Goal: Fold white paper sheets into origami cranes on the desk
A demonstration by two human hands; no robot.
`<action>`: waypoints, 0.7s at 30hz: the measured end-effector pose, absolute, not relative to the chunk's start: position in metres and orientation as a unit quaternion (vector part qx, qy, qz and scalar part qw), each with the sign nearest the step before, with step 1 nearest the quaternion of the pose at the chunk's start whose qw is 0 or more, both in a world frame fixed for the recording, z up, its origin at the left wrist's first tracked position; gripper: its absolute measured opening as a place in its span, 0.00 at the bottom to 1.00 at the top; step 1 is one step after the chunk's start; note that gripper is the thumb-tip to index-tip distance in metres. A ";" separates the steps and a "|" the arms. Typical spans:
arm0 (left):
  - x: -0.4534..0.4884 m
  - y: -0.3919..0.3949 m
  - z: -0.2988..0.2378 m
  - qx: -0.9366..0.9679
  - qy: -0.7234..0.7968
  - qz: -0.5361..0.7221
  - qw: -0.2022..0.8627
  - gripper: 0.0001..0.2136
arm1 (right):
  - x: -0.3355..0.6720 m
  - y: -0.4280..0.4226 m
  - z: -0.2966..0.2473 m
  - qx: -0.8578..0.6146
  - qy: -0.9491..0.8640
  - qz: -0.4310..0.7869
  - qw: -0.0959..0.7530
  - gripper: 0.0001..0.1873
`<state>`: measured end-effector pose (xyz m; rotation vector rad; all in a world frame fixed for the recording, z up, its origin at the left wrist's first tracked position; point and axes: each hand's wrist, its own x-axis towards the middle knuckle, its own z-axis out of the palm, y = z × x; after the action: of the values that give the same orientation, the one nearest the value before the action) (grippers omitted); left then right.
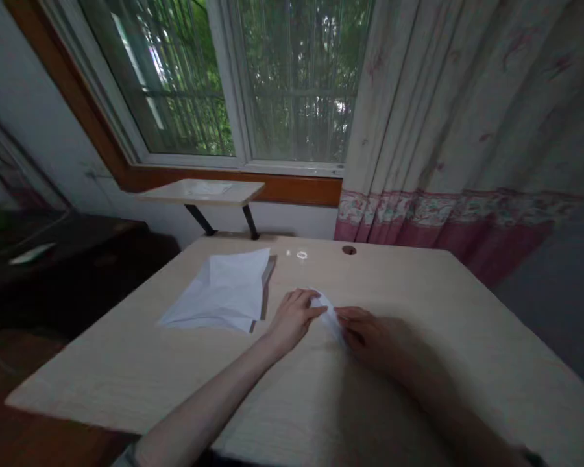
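In the head view, the left hand (pixel 294 316) pinches the white strip (pixel 330 315) near its far end, probably to steady it against the desk (pixel 442 305) mid-way across. The right hand (pixel 370 334) touches the strip's right edge; shadow hides whether its fingers grip. The sheets (pixel 228 288) lie to the left, perhaps to leave both hands room. The strip's near end is partly hidden, its folds blurred. Both forearms are cut off nearby.

Floral curtain (pixel 442 130) beside window (pixel 299 84)
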<state>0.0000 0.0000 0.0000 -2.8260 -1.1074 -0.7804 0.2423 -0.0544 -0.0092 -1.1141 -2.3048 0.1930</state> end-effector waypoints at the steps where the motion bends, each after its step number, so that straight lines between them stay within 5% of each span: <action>1: 0.000 0.000 -0.001 -0.900 -0.354 -0.253 -0.007 0.16 | 0.242 -0.055 -0.009 -0.415 -0.861 0.078 0.284 0.20; 12: 0.004 -0.006 0.007 -0.859 -0.357 -0.317 -0.186 0.13 | 0.241 -0.058 -0.010 -0.368 -0.865 0.114 0.322 0.23; 21: 0.005 -0.007 0.006 -0.860 -0.348 -0.293 -0.233 0.10 | 0.242 -0.059 -0.013 -0.383 -0.852 0.120 0.335 0.21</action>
<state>0.0046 -0.0074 0.0063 -3.1921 -1.2915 -1.0884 0.2416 -0.0587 -0.0130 -0.9992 -2.2237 0.3120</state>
